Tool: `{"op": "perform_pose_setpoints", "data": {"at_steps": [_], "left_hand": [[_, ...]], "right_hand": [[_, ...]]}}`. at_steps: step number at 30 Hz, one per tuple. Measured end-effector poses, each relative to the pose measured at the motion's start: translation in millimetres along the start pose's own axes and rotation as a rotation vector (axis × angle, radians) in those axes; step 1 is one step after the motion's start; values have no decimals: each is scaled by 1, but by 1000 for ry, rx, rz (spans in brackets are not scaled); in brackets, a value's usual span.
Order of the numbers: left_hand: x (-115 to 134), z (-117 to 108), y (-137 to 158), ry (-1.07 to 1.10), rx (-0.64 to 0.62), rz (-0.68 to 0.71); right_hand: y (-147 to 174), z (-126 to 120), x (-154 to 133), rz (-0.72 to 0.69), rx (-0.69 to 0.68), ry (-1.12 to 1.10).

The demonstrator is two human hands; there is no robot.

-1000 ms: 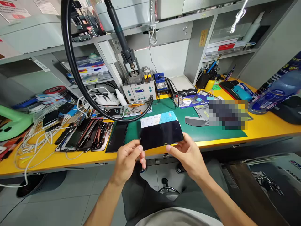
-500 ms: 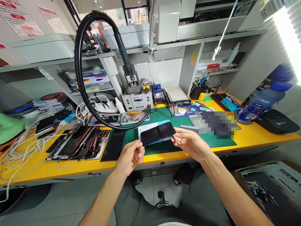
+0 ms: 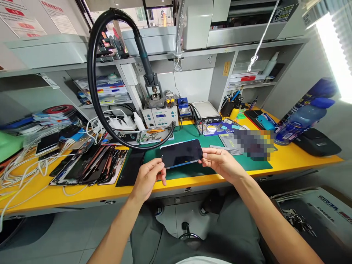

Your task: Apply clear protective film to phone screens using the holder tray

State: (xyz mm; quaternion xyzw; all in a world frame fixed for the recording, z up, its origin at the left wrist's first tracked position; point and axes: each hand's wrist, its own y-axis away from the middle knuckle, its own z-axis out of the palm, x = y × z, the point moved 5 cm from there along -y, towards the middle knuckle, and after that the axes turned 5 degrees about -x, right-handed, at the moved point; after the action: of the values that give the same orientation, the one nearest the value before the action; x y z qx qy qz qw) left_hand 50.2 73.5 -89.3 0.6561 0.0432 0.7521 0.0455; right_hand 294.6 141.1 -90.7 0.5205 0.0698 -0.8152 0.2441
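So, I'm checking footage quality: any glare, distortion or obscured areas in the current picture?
Head view: the lamp is blown out at upper right; the blue-capped bottle leans outward, likely wide-angle distortion; a pixelated patch hides what is there; the black screen shows only faint reflections.

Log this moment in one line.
held: black glossy rectangular phone-shaped panel; left hand: left end; right hand: right end; beneath: flat green work mat

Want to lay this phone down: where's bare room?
Bare yellow bench lies between the green mat and the black case at right. The mat also shows bare beyond the held phone, right of the parts tray. The left side is crowded with cables and panels.
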Motion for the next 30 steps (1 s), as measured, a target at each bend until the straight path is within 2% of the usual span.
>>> {"op": "perform_pose_setpoints", "data": {"at_steps": [8,14,17,22,27,30], "left_hand": [[7,-4,5,-132,12,112],[8,-2,13,-206,-2,143],[11,2,17,-139,8,114],[24,6,26,102,33,45],[36,2,34,128,77,44],[39,3,39,148,104,41]], "right_hand": [[1,-2,3,12,-115,72],[5,2,3,19,-131,22],[13,8,1,19,-135,-23],[36,18,5,1,-176,-138],[57,30,8,-45,-255,-177],[63,31,7,-43,-207,-221]]}}
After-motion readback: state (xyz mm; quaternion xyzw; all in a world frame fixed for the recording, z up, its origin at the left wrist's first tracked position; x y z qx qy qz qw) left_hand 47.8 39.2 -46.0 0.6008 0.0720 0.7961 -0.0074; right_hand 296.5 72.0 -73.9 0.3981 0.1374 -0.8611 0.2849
